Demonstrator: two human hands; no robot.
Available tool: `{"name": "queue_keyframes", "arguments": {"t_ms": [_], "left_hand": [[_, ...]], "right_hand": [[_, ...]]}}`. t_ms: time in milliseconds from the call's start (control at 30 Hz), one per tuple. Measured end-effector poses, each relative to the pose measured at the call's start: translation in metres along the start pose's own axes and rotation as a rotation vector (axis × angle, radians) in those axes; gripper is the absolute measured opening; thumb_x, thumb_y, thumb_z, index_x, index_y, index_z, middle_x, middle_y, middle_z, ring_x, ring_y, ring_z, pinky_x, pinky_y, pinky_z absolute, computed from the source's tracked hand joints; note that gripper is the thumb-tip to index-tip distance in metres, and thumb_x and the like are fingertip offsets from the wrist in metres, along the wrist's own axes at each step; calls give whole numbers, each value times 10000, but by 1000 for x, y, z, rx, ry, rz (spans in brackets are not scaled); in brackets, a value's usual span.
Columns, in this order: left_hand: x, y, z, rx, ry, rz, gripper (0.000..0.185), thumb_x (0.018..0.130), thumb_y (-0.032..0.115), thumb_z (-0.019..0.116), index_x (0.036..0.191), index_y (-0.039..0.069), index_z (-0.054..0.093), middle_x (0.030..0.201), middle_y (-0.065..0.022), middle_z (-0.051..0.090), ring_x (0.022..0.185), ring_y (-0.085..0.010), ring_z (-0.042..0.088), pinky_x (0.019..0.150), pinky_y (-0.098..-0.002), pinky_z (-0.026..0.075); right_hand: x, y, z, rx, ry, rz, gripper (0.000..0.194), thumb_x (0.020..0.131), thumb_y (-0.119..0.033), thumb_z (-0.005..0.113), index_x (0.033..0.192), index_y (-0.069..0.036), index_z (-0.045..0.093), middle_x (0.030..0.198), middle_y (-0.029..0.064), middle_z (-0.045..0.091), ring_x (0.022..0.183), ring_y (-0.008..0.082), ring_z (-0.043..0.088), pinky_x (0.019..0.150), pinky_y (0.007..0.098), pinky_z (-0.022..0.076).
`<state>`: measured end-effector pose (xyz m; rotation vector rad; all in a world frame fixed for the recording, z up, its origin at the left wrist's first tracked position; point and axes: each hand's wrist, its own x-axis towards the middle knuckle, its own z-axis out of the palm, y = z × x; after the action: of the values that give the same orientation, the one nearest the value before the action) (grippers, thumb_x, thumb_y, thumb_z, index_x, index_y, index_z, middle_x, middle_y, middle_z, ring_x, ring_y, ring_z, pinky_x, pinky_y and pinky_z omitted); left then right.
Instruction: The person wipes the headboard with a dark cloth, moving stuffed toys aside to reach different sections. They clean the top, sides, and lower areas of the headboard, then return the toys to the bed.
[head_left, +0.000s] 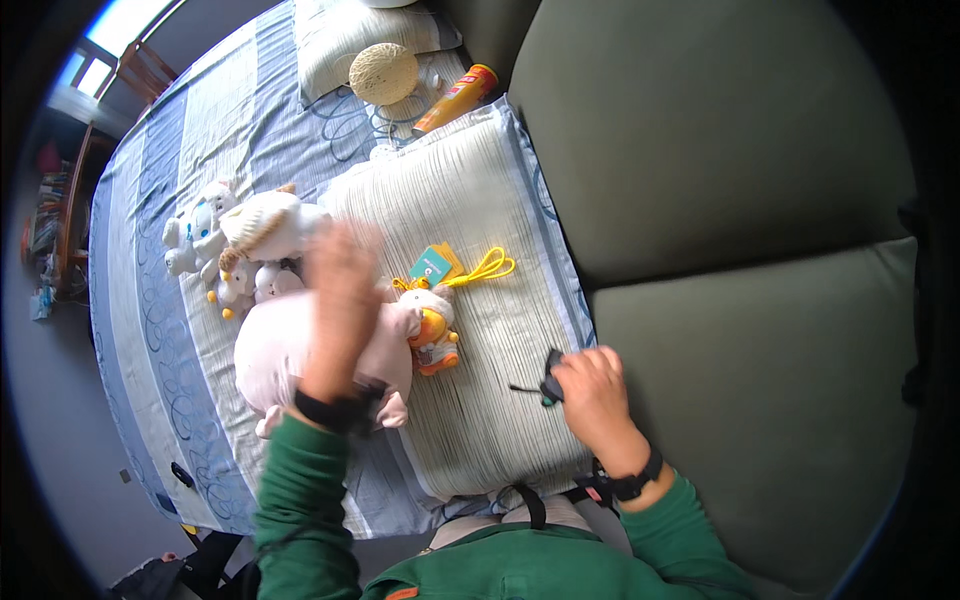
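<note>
My left hand (341, 285), blurred by motion, is over a large pink plush toy (274, 345); its fingers are too smeared to read. Beside that toy, on a striped pillow (495, 427), lies a small duck doll (435, 337) with hang tags (431, 266) and a looped yellow cord (491, 266). My right hand (596, 390) grips a small black object (553, 375) with a thin dark cord at the pillow's right edge. Left of my left hand are a cream and brown plush (262, 225), a white plush bear (199, 225) and a small duck plush (236, 285).
A grey-green padded headboard (750, 360) rises along the right. Farther up the bed (150, 232) are an orange can (457, 97), a round woven ball (384, 73) and another pillow (330, 45). A small black object (181, 474) lies near the bed's left edge. Part of another person (161, 574) shows at lower left.
</note>
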<state>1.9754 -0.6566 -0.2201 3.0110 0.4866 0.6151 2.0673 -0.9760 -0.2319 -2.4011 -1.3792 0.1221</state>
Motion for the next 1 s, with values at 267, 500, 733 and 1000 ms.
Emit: {"name": "queue_keyframes", "arguments": {"t_ms": [267, 500, 733, 1000], "left_hand": [[-164, 104, 119, -301, -634, -435, 206, 716, 85, 678, 898, 11, 616, 1030, -196, 577, 1030, -374, 531, 900, -465, 419], [-133, 100, 124, -499, -443, -774, 272, 790, 97, 581, 1041, -6, 604, 1079, -219, 609, 1040, -397, 559, 909, -452, 440], [-136, 95, 134, -387, -507, -690, 156, 818, 102, 577, 939, 32, 647, 897, -165, 661, 872, -359, 637, 806, -443, 493], [-131, 99, 143, -240, -482, -696, 109, 861, 136, 579, 886, 68, 660, 824, -136, 659, 731, -334, 652, 691, -426, 518]], "right_hand": [[281, 55, -8, -718, 403, -264, 84, 802, -124, 527, 771, -110, 604, 857, 83, 577, 898, 271, 553, 908, 448, 401], [418, 87, -72, -1188, 132, 127, 416, 938, -214, 414, 1255, -42, 621, 1473, 132, 450, 1423, 297, 321, 1200, 488, 131], [417, 103, 70, -1282, -358, 31, 402, 955, -273, 485, 1313, -154, 624, 1473, 87, 461, 1444, 310, 269, 1181, 557, 55], [379, 118, 109, -1181, -667, -170, 367, 966, -259, 448, 1210, -133, 692, 1363, 44, 565, 1360, 264, 396, 1195, 500, 100]]}}
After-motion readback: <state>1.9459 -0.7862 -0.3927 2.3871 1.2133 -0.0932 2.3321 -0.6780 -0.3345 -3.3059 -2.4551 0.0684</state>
